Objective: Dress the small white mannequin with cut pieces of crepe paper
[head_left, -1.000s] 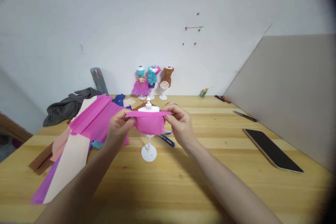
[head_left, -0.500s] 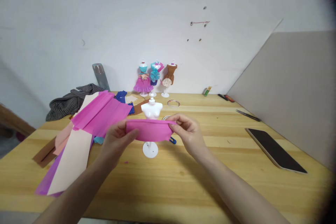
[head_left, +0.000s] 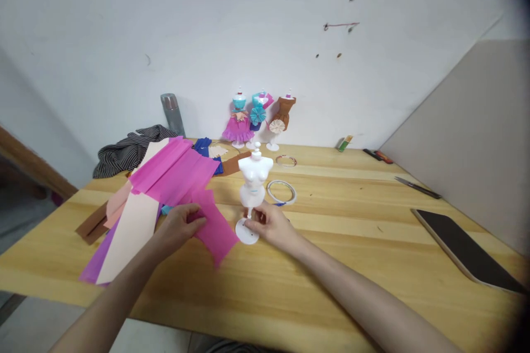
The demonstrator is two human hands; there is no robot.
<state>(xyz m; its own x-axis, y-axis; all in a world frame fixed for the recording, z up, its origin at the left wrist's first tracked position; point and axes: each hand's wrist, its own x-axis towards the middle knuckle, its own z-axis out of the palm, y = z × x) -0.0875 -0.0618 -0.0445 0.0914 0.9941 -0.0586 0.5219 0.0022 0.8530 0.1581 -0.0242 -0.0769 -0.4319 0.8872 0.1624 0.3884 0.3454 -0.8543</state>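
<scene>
Between the thumb and fingers of my left hand (head_left: 181, 226) is a piece of pink crepe paper (head_left: 216, 227), its loose end hanging to the right. My right hand (head_left: 273, 224) pinches the stand of a small white dress form (head_left: 254, 176), just above its round base. The form is bare apart from a small blue mark at its waist. Left of my left hand lies a pile of pink, cream, brown and purple paper sheets (head_left: 124, 231). Right of the form is a white ring-shaped coil (head_left: 295, 192).
Dressed miniature forms (head_left: 240, 129) line the wall. A grey flask (head_left: 176, 116) and striped cloth (head_left: 128, 150) are at the back left. On the right lie a black-topped board (head_left: 467, 248), a knife-like tool (head_left: 418, 187) and a small green item (head_left: 345, 143).
My right hand has let go of the pink paper and taken hold of the dress form's stand. The left hand has carried the paper leftward. The view has shifted slightly.
</scene>
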